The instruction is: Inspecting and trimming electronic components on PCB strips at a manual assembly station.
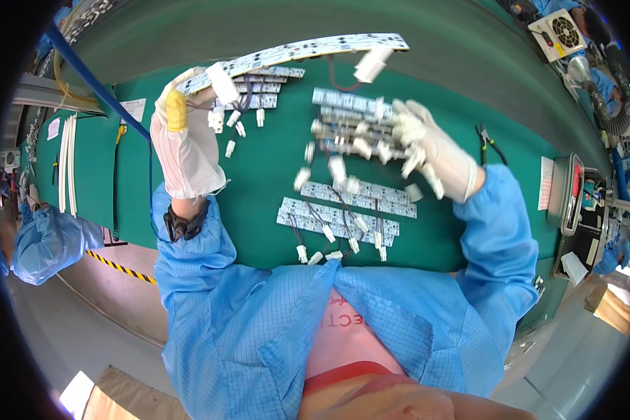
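Observation:
My left hand (187,143), in a white glove with a yellow fingertip, is closed on one end of a long white LED circuit strip (308,51). The strip is raised and slants across to the right, with a white plug (373,64) hanging near its far end. In my right hand (437,150), also gloved, is a bundle of LED boards (350,103) with dangling white connectors, blurred by motion. Behind my left hand lie more LED boards (259,89), their wired plugs spread toward me. Nearer my body, further wired LED boards (339,218) lie in rows on the green mat (259,189).
Pliers (488,145) lie on the mat at the right, near a metal box (571,196). At the far right stands a white fan unit (558,35). On the left are white tubes (68,164), a blue hose (94,78) and a co-worker's blue sleeve (56,241).

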`<state>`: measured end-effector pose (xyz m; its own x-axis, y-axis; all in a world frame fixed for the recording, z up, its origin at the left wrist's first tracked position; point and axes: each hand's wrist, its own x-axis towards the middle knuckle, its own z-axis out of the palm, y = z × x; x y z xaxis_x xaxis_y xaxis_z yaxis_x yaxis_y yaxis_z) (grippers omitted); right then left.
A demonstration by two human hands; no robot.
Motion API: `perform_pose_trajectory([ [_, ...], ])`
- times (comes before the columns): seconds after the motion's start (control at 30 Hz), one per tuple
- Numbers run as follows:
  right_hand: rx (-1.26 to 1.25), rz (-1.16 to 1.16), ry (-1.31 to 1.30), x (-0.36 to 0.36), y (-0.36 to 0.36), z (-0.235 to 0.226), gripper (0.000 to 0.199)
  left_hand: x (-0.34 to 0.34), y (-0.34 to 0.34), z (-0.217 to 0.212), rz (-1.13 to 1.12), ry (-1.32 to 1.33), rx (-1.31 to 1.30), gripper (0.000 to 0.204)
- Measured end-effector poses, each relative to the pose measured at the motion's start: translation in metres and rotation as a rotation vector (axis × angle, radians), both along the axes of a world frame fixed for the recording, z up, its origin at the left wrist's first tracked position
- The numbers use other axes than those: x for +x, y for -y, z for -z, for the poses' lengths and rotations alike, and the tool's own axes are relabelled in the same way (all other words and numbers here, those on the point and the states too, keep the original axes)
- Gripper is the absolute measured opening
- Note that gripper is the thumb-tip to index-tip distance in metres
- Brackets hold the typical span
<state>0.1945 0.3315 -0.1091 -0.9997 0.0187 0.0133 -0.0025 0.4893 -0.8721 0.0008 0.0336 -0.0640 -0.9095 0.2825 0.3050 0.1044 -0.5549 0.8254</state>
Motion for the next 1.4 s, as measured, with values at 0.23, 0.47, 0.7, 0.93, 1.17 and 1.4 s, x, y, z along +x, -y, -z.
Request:
perform_pose_trajectory([
  [0.23, 0.759, -0.08, -0.234, 0.023, 0.017, -0.043, 0.084, 0.014, -0.008, 0.001, -0.086, -0.375, -0.594, 0.02],
  [0.47, -0.84, 0.035, -0.318, 0.038, 0.023, -0.095, 0.077, 0.044, -0.03, -0.016, 0.199, -0.133, -0.277, 0.053],
  [0.7, -0.773, 0.374, -0.223, 0.039, 0.022, -0.069, 0.034, 0.057, -0.038, -0.002, 0.435, -0.081, -0.284, 0.041],
  [0.93, -0.698, 0.527, -0.268, 0.044, 0.029, -0.073, 0.04, 0.06, -0.029, 0.0, 0.318, -0.413, -0.435, 0.043],
  [1.17, -0.724, 0.293, -0.27, 0.055, 0.017, -0.074, 0.033, 0.059, -0.026, -0.002, 0.269, -0.463, -0.51, 0.043],
  [1.4, -0.4, 0.508, -0.298, 0.051, 0.028, -0.075, 0.035, 0.052, -0.024, -0.002, 0.289, -0.447, -0.489, 0.045],
])
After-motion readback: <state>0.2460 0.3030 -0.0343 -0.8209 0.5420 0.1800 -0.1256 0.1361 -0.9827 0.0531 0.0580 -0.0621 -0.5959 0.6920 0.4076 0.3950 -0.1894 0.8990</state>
